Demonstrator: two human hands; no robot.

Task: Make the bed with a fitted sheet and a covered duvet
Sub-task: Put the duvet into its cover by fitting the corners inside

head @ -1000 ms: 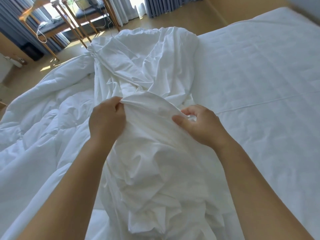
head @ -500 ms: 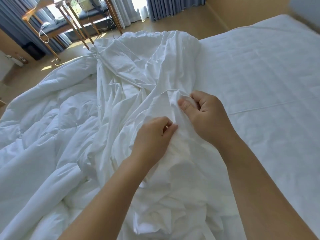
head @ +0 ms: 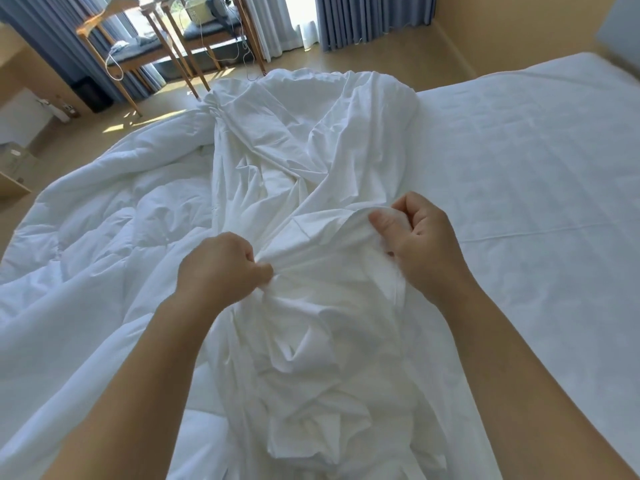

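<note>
A crumpled white sheet (head: 311,161) lies bunched in a long heap down the middle of the bed. My left hand (head: 221,268) grips a gathered fold of it in a fist. My right hand (head: 420,244) pinches the sheet's edge a little to the right, thumb on top. The cloth between my hands is pulled taut. A puffy white duvet (head: 104,230) spreads over the left side of the bed. The quilted mattress (head: 536,202) lies bare on the right.
Beyond the bed's far edge are a tan floor (head: 381,64), wooden chairs (head: 145,57) with cables, and blue curtains (head: 374,19) at a bright window. A low wooden shelf (head: 14,181) stands at the left.
My left hand has slid left and down along the sheet, away from my right hand. The right hand has moved slightly right. The fabric between them has stretched out.
</note>
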